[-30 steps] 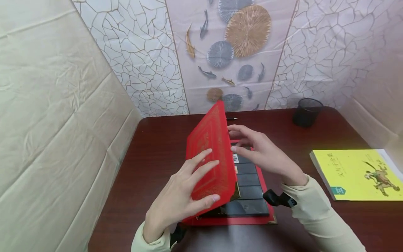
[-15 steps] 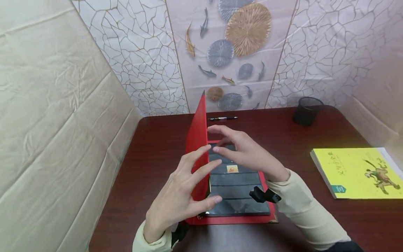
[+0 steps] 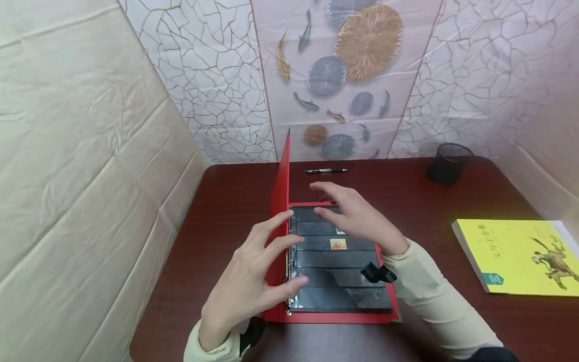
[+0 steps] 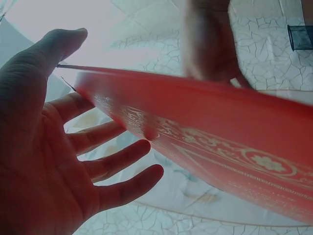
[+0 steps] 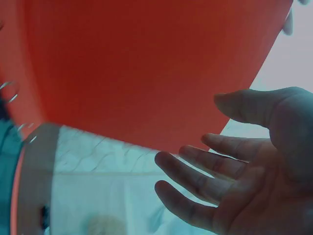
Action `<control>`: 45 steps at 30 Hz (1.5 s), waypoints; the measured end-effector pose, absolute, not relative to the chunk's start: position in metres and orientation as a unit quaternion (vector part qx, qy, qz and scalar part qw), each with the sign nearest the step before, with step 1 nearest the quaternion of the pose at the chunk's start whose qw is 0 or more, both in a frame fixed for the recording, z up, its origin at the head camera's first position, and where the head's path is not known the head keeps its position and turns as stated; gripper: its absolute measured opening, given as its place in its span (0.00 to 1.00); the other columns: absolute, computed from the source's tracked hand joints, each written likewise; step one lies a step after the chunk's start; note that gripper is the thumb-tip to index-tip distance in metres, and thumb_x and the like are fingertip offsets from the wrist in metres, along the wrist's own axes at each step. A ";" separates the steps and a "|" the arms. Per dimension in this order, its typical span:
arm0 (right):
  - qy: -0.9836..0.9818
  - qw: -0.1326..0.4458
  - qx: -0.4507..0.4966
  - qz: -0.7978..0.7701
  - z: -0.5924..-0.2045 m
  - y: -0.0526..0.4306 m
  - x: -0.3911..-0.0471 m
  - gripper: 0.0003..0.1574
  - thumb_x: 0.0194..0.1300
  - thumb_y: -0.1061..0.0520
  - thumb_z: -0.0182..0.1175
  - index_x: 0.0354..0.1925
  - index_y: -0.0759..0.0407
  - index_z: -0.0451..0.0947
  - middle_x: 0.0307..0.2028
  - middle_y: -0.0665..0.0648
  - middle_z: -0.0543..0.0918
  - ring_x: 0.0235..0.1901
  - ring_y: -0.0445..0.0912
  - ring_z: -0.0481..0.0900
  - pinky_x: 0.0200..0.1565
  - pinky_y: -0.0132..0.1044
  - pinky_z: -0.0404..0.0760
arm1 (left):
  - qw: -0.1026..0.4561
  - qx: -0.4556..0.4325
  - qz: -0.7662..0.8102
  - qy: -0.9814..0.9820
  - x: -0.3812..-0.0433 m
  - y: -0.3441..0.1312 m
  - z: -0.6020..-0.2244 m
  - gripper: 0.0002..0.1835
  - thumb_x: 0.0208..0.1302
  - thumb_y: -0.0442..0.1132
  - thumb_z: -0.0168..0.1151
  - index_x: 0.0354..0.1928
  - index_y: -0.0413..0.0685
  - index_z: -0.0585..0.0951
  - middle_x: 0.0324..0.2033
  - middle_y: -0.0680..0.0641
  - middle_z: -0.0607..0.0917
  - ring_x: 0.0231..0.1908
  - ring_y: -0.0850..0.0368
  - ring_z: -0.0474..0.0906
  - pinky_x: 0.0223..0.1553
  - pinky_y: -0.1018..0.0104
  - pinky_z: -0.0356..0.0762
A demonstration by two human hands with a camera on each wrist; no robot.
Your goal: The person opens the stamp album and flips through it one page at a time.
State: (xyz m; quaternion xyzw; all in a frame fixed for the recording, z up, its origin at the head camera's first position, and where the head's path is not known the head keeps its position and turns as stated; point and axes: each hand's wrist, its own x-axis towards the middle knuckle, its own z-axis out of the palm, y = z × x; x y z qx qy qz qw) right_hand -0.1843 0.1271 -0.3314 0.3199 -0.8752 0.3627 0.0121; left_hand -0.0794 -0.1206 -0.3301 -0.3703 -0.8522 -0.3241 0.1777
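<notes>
A red ring-bound stamp album lies on the table with its front cover [image 3: 281,186] standing nearly upright. Gold patterns decorate the cover's outer face in the left wrist view. Its black pocketed page [image 3: 339,296] shows one small orange-yellow stamp [image 3: 338,244]; a second stamp is partly hidden by my right hand. My left hand [image 3: 246,276] is spread beside the cover, fingers extended; whether they touch it is hard to tell. Over the page's upper part hovers my right hand [image 3: 357,216], fingers loosely bent, holding nothing. Metal rings [image 3: 290,301] line the spine.
A yellow book [image 3: 515,256] lies on the right of the dark red table [image 3: 217,201]. Toward the back are a pen [image 3: 325,171] and a black mesh pen holder [image 3: 445,168]. Fabric walls enclose the table on the left, back and right.
The album's cover has swung up and leftward to nearly upright, uncovering the black page and the stamp. My right hand has moved left from its first place; the left has shifted slightly.
</notes>
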 end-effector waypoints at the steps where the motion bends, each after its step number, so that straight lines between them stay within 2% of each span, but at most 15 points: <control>1: -0.882 0.014 0.309 0.356 -0.336 0.130 -0.188 0.35 0.70 0.58 0.65 0.70 0.66 0.67 0.66 0.65 0.74 0.61 0.59 0.76 0.59 0.59 0.75 | 0.179 -0.366 -0.324 -0.854 -0.079 -0.122 -0.330 0.32 0.54 0.48 0.76 0.62 0.52 0.78 0.73 0.49 0.65 0.64 0.52 0.67 0.51 0.52 0.82; 10: -0.906 0.002 0.250 0.343 -0.375 0.154 -0.213 0.37 0.69 0.59 0.65 0.70 0.69 0.65 0.67 0.69 0.72 0.63 0.62 0.73 0.62 0.61 0.71 | 0.194 -0.335 -0.327 -0.862 -0.072 -0.134 -0.330 0.32 0.52 0.48 0.77 0.61 0.52 0.79 0.72 0.49 0.67 0.63 0.52 0.70 0.49 0.53 0.83; 15: -0.913 -0.025 0.230 0.336 -0.397 0.167 -0.228 0.37 0.67 0.59 0.67 0.70 0.69 0.66 0.66 0.69 0.72 0.65 0.64 0.71 0.63 0.62 0.69 | 0.228 -0.330 -0.342 -0.850 -0.067 -0.144 -0.333 0.25 0.64 0.50 0.69 0.60 0.47 0.80 0.70 0.47 0.70 0.62 0.49 0.73 0.50 0.53 0.83; 17: -0.918 -0.035 0.218 0.330 -0.406 0.172 -0.235 0.37 0.67 0.60 0.67 0.69 0.69 0.67 0.66 0.70 0.72 0.64 0.64 0.70 0.63 0.62 0.69 | 0.240 -0.324 -0.345 -0.847 -0.065 -0.148 -0.334 0.25 0.66 0.50 0.67 0.60 0.46 0.80 0.69 0.47 0.71 0.61 0.49 0.75 0.48 0.53 0.83; 19: -0.924 -0.045 0.203 0.320 -0.414 0.176 -0.241 0.37 0.66 0.60 0.67 0.69 0.69 0.67 0.66 0.70 0.72 0.65 0.64 0.70 0.63 0.63 0.69 | 0.249 -0.314 -0.345 -0.849 -0.063 -0.152 -0.334 0.25 0.63 0.47 0.70 0.60 0.46 0.80 0.69 0.47 0.72 0.59 0.49 0.76 0.46 0.54 0.84; 23: -0.937 -0.056 0.182 0.293 -0.430 0.184 -0.251 0.40 0.63 0.59 0.69 0.69 0.71 0.67 0.66 0.72 0.71 0.65 0.65 0.69 0.64 0.62 0.68 | 0.263 -0.296 -0.340 -0.853 -0.061 -0.158 -0.333 0.32 0.49 0.37 0.77 0.59 0.46 0.81 0.68 0.47 0.73 0.55 0.50 0.79 0.42 0.54 0.85; 27: -0.949 -0.064 0.176 0.253 -0.444 0.193 -0.258 0.44 0.61 0.58 0.71 0.69 0.72 0.65 0.67 0.74 0.69 0.66 0.67 0.67 0.65 0.63 0.66 | 0.279 -0.282 -0.343 -0.851 -0.059 -0.167 -0.332 0.32 0.47 0.34 0.77 0.58 0.44 0.81 0.67 0.47 0.74 0.54 0.51 0.80 0.42 0.54 0.85; 28: -0.951 -0.069 0.175 0.245 -0.448 0.195 -0.259 0.46 0.61 0.57 0.72 0.70 0.72 0.64 0.67 0.75 0.68 0.67 0.68 0.65 0.65 0.63 0.65 | 0.279 -0.278 -0.347 -0.852 -0.058 -0.169 -0.332 0.31 0.48 0.34 0.77 0.59 0.44 0.81 0.67 0.46 0.74 0.55 0.50 0.80 0.43 0.56 0.85; 30: -0.953 -0.082 0.174 0.233 -0.454 0.199 -0.260 0.50 0.60 0.54 0.73 0.71 0.73 0.62 0.68 0.76 0.66 0.67 0.68 0.64 0.66 0.64 0.64 | 0.275 -0.269 -0.361 -0.850 -0.056 -0.175 -0.333 0.30 0.49 0.32 0.76 0.58 0.42 0.81 0.67 0.45 0.74 0.53 0.51 0.81 0.38 0.65 0.85; 35: -0.951 -0.134 0.165 0.226 -0.465 0.207 -0.263 0.65 0.56 0.45 0.77 0.74 0.75 0.53 0.72 0.77 0.58 0.71 0.70 0.56 0.67 0.66 0.59 | 0.279 -0.246 -0.371 -0.851 -0.052 -0.190 -0.335 0.27 0.54 0.30 0.73 0.58 0.40 0.81 0.66 0.44 0.76 0.54 0.50 0.80 0.41 0.80 0.78; 37: -0.951 -0.154 0.159 0.217 -0.469 0.208 -0.263 0.70 0.54 0.42 0.77 0.75 0.75 0.50 0.74 0.77 0.54 0.73 0.71 0.52 0.68 0.66 0.57 | 0.293 -0.238 -0.366 -0.850 -0.051 -0.196 -0.336 0.26 0.55 0.31 0.72 0.58 0.41 0.81 0.66 0.44 0.77 0.50 0.55 0.80 0.39 0.83 0.75; 39: -0.951 -0.167 0.158 0.207 -0.473 0.209 -0.263 0.73 0.53 0.41 0.78 0.75 0.76 0.48 0.75 0.77 0.50 0.73 0.72 0.49 0.68 0.67 0.56 | 0.312 -0.235 -0.367 -0.844 -0.050 -0.202 -0.338 0.24 0.57 0.32 0.71 0.58 0.41 0.82 0.65 0.43 0.78 0.37 0.62 0.79 0.27 0.83 0.71; 42: -0.953 -0.175 0.151 0.199 -0.476 0.209 -0.262 0.74 0.52 0.40 0.78 0.75 0.77 0.47 0.75 0.77 0.48 0.74 0.71 0.49 0.69 0.65 0.56 | 0.329 -0.219 -0.363 -0.844 -0.049 -0.211 -0.341 0.24 0.56 0.31 0.71 0.57 0.39 0.82 0.63 0.41 0.79 0.24 0.68 0.65 0.17 0.80 0.63; 44: -0.952 -0.174 0.148 0.201 -0.477 0.208 -0.261 0.74 0.52 0.40 0.79 0.75 0.78 0.47 0.75 0.77 0.48 0.74 0.71 0.49 0.69 0.64 0.57 | 0.335 -0.205 -0.359 -0.847 -0.047 -0.217 -0.343 0.24 0.55 0.30 0.72 0.57 0.39 0.82 0.63 0.42 0.79 0.22 0.70 0.63 0.18 0.80 0.67; 45: -0.953 -0.173 0.148 0.203 -0.477 0.208 -0.261 0.74 0.52 0.40 0.79 0.75 0.78 0.47 0.75 0.77 0.49 0.73 0.71 0.50 0.68 0.64 0.58 | 0.338 -0.199 -0.357 -0.848 -0.046 -0.220 -0.343 0.25 0.54 0.29 0.72 0.57 0.39 0.82 0.63 0.42 0.80 0.24 0.70 0.65 0.19 0.80 0.69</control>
